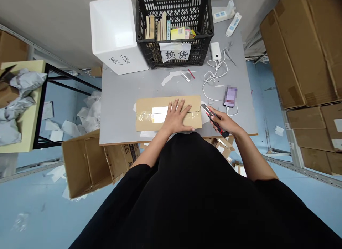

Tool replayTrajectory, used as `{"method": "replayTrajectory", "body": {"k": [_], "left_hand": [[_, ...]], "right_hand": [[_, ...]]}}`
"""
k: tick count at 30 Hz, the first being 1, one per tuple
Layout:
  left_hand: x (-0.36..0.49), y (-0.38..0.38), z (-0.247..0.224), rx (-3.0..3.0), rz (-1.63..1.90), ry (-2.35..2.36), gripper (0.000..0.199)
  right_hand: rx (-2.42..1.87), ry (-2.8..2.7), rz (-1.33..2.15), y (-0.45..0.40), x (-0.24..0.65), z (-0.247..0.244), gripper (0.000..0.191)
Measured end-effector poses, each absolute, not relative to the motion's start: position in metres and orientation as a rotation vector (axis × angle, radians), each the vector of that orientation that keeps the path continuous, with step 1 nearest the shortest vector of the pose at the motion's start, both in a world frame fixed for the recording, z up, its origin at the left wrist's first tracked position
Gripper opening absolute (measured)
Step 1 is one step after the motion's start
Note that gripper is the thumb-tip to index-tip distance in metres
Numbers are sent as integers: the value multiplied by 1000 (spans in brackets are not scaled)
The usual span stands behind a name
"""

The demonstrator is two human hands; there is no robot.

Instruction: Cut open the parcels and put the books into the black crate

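A long, flat cardboard box lies near the table's front edge, with clear tape along its middle and a white label. My left hand rests on top of its right half, fingers spread. In my right hand is a red and black utility knife, gripped by its handle. Its tip points up and left, close to the box's right end; whether it touches the cardboard I cannot tell. A phone on a white cable lies just beyond my right hand.
At the table's back stand a white bin and a black crate holding books. A white charger, tangled cable and power strips sit back right. An open carton stands on the floor at left; stacked cartons are at right.
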State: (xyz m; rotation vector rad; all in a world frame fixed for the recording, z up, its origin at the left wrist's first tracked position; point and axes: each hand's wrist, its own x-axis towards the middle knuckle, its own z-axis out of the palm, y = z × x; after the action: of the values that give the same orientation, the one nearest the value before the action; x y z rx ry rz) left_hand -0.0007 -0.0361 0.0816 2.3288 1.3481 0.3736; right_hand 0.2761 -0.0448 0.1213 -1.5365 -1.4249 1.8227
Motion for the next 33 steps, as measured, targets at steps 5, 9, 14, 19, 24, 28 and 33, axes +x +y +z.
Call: {"method": "replayTrajectory", "body": {"k": [5, 9, 14, 19, 24, 28, 33], "left_hand": [[2, -38, 78, 2329, 386, 1368, 117], [4, -39, 75, 2326, 386, 1387, 119], [4, -38, 73, 2324, 394, 1391, 118], [4, -38, 74, 2303, 374, 1375, 116], [5, -39, 75, 2324, 382, 1406, 113], [5, -39, 74, 2332, 400, 1417, 112], [5, -39, 72, 2315, 427, 1402, 111]], "right_hand": [[-1580, -1420, 1811, -50, 273, 127, 62], [-1585, -1388, 1838, -55, 270, 128, 65], [-1594, -1343, 1874, -64, 272, 128, 64], [-1562, -1371, 1909, -83, 278, 124, 65], [-1498, -1343, 1926, -98, 283, 113, 68], [-1492, -1309, 1947, -106, 284, 111, 69], [-1500, -1300, 1931, -113, 281, 114, 69]]}}
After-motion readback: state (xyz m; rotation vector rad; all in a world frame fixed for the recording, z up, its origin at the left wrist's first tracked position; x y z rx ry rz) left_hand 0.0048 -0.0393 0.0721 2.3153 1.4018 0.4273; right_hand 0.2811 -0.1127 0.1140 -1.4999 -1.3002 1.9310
